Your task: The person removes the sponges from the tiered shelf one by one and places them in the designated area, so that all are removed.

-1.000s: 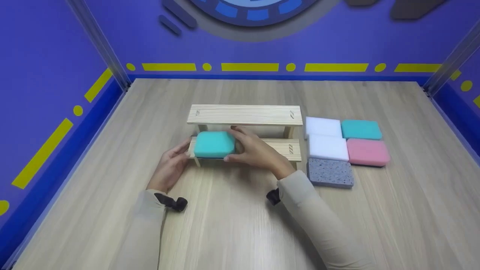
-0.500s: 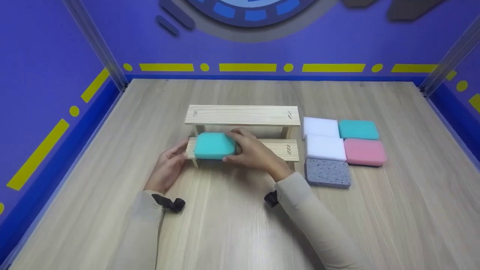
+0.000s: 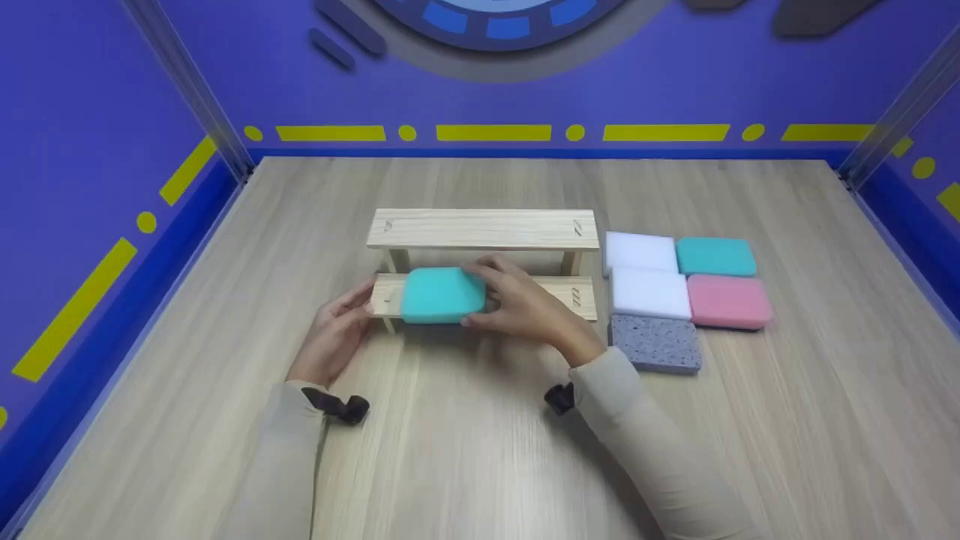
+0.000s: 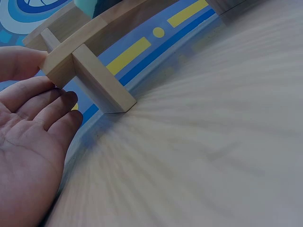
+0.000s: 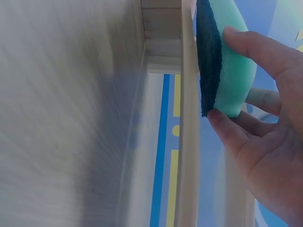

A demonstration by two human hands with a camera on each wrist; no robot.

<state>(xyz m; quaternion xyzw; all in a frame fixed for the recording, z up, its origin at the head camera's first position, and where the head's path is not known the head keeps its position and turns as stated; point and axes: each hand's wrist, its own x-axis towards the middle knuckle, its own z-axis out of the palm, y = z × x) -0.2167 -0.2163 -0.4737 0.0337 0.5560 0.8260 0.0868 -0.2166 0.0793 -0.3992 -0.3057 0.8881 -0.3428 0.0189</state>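
A teal sponge lies across the lower step of a two-tier wooden rack, a little in from its left end. My right hand grips the sponge's right end between thumb and fingers. In the right wrist view the sponge shows a dark scouring layer facing the board, and its far end is cut off by the frame. My left hand holds the left end of the lower step, thumb at the near corner. The left wrist view shows fingertips against the board's end, above a leg.
Right of the rack lie two white sponges, another teal sponge, a pink sponge and a speckled grey sponge, set close together. A blue wall rises behind the table.
My right hand and the teal sponge have shifted right along the lower step, baring more of its left end. The left hand stays at the rack's end.
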